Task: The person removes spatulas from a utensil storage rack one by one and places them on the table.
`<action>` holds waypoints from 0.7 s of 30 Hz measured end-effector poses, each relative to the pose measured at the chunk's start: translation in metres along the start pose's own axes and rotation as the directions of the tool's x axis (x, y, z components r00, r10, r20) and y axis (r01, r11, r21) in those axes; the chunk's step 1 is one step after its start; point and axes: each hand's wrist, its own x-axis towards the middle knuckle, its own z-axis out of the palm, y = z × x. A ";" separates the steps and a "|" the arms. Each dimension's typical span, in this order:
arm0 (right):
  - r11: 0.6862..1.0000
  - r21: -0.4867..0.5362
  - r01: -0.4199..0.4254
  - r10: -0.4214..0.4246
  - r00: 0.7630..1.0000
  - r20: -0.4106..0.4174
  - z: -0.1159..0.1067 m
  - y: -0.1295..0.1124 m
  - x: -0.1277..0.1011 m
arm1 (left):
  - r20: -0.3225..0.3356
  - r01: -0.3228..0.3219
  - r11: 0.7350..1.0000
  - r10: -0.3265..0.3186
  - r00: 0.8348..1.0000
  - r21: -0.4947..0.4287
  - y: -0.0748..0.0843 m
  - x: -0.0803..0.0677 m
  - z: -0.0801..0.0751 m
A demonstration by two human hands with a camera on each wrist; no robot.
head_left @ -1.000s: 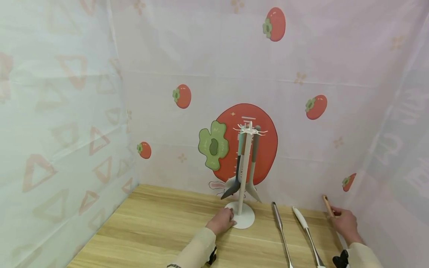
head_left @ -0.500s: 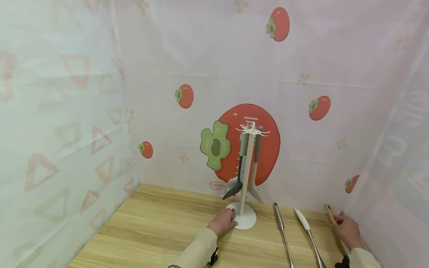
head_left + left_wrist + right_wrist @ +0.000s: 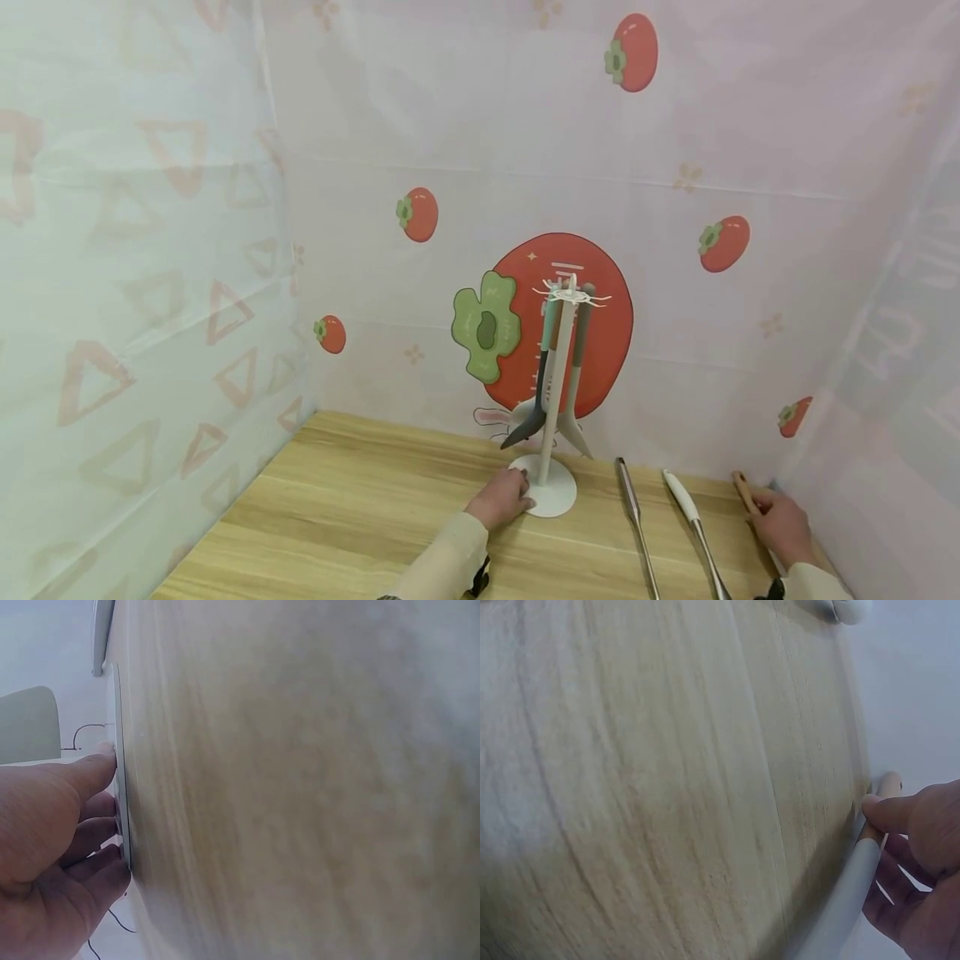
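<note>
While utensils (image 3: 558,367) hang, rack (image 3: 553,493) perhaps steadied

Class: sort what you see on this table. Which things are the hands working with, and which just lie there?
In hand:
- rack base, touched by the left hand
- wooden-handled utensil, held by the right hand

Lying about:
- steel utensil
- white-handled utensil
- two utensils hanging on the rack

sleeves: beige, long, both arms | wrists: black strapped devices | hands (image 3: 501,498): bare, no rings visible
</note>
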 end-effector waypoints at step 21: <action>0.999 -0.024 -0.030 0.032 0.994 0.105 0.002 0.006 -0.001 | -0.006 -0.006 1.000 0.006 1.000 0.019 0.003 -0.002 -0.001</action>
